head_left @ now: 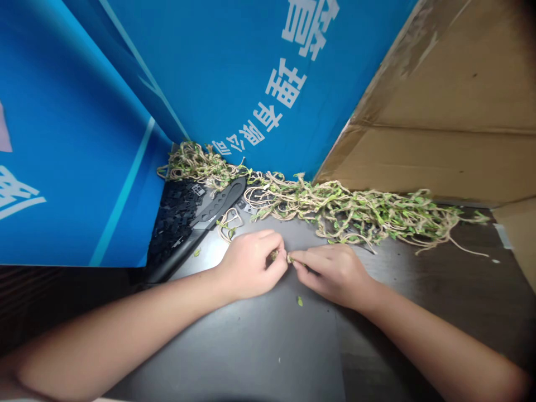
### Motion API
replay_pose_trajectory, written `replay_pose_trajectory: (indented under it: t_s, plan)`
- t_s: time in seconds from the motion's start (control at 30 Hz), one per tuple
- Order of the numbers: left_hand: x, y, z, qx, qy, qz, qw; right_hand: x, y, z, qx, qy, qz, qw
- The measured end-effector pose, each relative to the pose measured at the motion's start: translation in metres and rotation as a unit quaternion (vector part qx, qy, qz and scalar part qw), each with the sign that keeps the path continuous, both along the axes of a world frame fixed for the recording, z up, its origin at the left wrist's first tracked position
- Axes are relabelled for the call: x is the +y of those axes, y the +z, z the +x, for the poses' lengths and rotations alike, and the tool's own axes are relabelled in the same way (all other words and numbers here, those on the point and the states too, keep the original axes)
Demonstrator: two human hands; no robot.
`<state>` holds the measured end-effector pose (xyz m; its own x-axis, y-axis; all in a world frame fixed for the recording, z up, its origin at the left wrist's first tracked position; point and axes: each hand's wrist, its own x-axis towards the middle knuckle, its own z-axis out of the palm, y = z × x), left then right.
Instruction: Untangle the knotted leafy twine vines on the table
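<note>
My left hand [255, 262] and my right hand [335, 272] meet near the middle of the view, fingertips almost touching. Both pinch a short bit of beige cord with green leaves [290, 258], most of it hidden by the fingers. Just behind my left hand lies a small loop of leafy cord [228, 224]. Beyond my right hand stretches a long tangled pile of leafy twine [368, 215]. One loose green leaf [300, 301] rests on the grey surface [251, 346] below my hands.
Blue panels with white lettering [234, 67] stand behind and at left. A cardboard box [444, 111] walls off the right. Another leafy cord heap [196, 162] sits at the back left, by small black pieces [173, 212] and a dark long-handled tool [218, 206].
</note>
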<state>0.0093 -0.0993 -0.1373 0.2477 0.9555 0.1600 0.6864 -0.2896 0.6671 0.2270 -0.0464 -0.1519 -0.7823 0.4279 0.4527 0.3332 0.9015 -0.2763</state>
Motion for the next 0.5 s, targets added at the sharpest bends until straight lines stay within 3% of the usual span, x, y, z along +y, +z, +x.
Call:
replay_pose_trajectory:
  t_s: [0.5]
  plan:
    - [-0.0011,-0.0001,-0.0047,-0.013,-0.024,-0.004,1.0,0.003,-0.0013,0.0045,-0.014,0.027,0.011,0.999]
